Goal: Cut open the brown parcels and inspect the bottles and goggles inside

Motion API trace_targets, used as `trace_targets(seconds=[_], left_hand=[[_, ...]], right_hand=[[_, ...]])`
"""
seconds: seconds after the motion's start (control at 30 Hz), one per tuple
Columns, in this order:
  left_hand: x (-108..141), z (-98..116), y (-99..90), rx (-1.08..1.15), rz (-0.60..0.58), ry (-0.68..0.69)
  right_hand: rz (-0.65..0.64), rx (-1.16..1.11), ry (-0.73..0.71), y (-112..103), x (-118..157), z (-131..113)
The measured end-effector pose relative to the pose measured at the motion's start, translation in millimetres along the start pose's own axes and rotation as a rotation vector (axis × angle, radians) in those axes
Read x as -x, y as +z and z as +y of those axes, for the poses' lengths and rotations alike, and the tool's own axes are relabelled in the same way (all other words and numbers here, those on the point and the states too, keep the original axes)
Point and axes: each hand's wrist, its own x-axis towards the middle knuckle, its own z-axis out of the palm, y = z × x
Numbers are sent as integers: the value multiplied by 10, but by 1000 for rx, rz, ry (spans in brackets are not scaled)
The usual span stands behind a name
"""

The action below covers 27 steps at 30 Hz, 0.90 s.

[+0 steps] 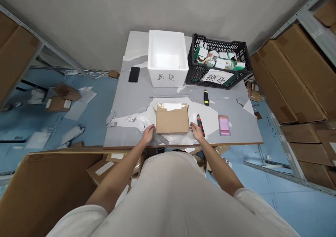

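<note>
A brown cardboard box [172, 121] lies near the front edge of the table, with a white label and tape strips along its far side. My left hand [148, 134] is beside its left front corner, fingers stretched towards it. At the right front corner, my right hand [196, 131] has its fingers apart, its fingertips close to the cardboard. Whether either hand touches the box I cannot tell. A red and black utility knife [201, 125] lies just beyond my right hand. Crumpled clear plastic [141, 121] is spread to the left of the box.
Behind stand a white foam box [168, 78] and a black crate [210, 77] of small cartons. A yellow and black cutter [206, 98], a phone [134, 74] and a pink pad [224, 126] lie on the table [126, 97]. A large open carton [52, 181] stands front left.
</note>
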Motion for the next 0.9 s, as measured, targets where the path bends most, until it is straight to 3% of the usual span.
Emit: trace_targets(seconds=[0.13,0.23,0.33,0.47,0.6,0.77,0.9], left_hand=[[145,-136,-50,-10,-113,-10],[216,-127,24,-12,-148,5],[269,59,75,19,-101,43],[312,527,9,43,0,127],[328,891,-52,-122,52,86],[291,966,-26,-265,83,-14],[53,1019,-28,-356,135,-71]], right_hand=[[-57,0,2,39,229,205],[-102,-27,-6,129,315,188],[-63,-96,-62,122,336,-19],[33,-71,-156,-97,337,-441],[74,111,-54,-280,333,-707],[51,223,-9,-277,226,-792],[35,300,-12,-228,-114,-918]])
